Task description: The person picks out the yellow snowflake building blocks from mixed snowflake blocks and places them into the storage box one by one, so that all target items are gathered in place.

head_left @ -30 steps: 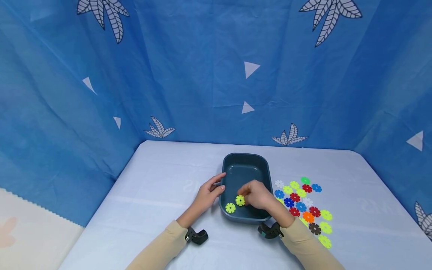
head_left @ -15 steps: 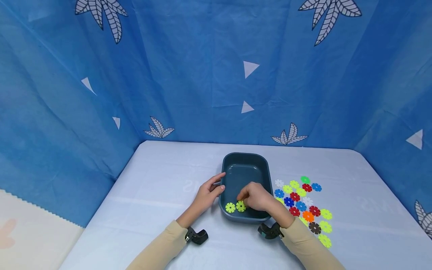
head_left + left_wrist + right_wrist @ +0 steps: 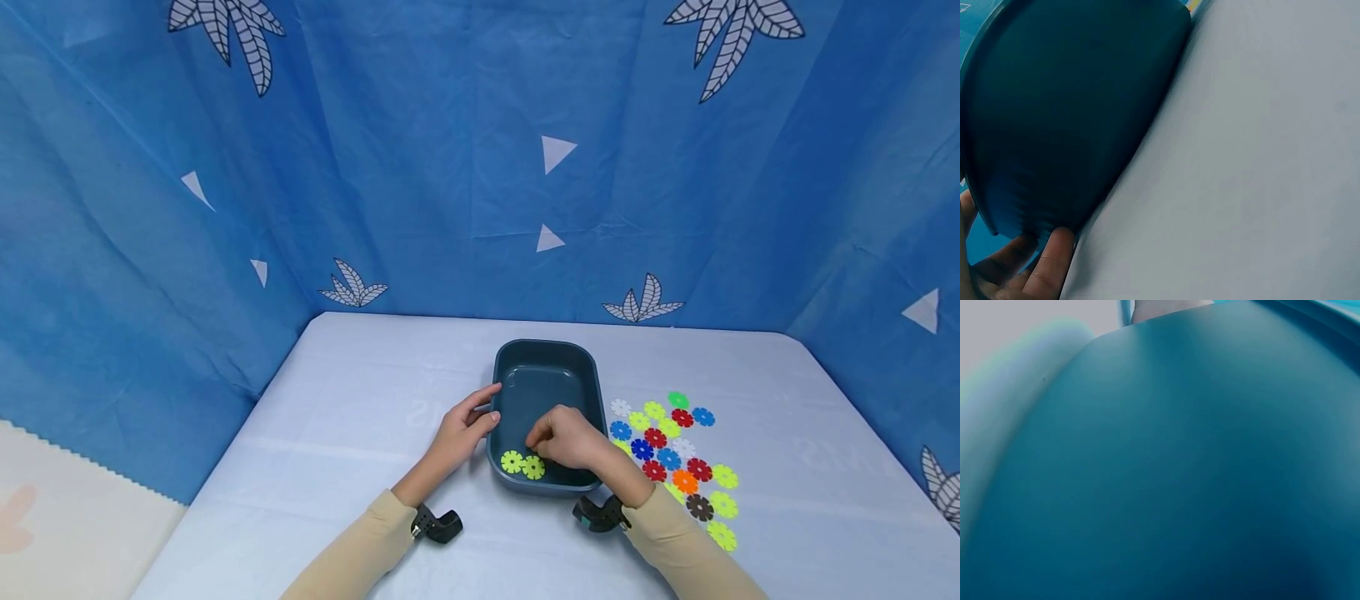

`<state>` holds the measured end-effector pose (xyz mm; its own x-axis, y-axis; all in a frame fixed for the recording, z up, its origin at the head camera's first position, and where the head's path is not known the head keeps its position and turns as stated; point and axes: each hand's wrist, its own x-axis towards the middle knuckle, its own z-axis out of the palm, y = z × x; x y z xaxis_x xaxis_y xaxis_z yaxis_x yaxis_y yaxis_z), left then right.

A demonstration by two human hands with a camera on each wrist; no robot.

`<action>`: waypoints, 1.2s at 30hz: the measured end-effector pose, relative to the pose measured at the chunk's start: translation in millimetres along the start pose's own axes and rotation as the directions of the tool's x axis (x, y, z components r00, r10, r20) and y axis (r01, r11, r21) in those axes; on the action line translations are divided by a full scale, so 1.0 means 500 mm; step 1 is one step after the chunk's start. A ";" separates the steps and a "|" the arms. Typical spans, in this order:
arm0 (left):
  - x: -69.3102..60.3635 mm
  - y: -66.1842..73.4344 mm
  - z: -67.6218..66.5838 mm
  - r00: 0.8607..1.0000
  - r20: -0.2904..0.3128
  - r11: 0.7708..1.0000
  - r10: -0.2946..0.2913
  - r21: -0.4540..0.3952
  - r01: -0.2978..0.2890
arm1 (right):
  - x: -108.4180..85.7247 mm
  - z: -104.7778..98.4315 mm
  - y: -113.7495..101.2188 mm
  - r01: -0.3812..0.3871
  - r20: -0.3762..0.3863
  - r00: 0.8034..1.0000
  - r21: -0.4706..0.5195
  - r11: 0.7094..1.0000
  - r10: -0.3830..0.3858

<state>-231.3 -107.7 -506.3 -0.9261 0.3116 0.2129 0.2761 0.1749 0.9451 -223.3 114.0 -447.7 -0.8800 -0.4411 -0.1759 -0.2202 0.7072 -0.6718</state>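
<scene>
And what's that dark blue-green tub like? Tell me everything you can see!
The tub looks like smooth, shiny plastic: a rectangle with rounded corners, raised walls and a thin rim. It sits upright on the white table, long sides running away from the person. Two yellow-green notched discs lie inside, near its close left corner. The left hand touches its left side; the right hand reaches in.
</scene>
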 end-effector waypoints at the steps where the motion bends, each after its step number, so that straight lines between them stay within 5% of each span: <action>1: 0.000 0.000 0.000 1.000 0.001 1.000 0.005 0.004 -0.005 | 0.000 0.000 0.000 -0.006 -0.002 1.000 0.000 1.000 0.006; 10: 0.001 0.005 0.002 0.998 -0.005 0.998 -0.062 -0.024 0.062 | -0.001 0.001 -0.002 -0.020 -0.003 1.000 0.007 1.000 0.020; 16: 0.000 0.007 0.003 0.997 -0.016 0.996 -0.081 -0.031 0.080 | -0.002 -0.002 0.002 0.040 0.039 0.998 0.016 0.999 -0.040; 36: 0.003 0.003 0.002 0.998 -0.009 0.998 -0.056 -0.025 0.056 | -0.001 -0.003 0.005 0.066 0.040 0.997 0.017 0.998 -0.067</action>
<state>-232.0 -106.1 -505.1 -0.9425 0.2927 0.1615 0.2172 0.1690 0.9614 -223.9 116.8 -448.1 -0.8456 -0.5094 -0.1593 -0.2708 0.6667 -0.6944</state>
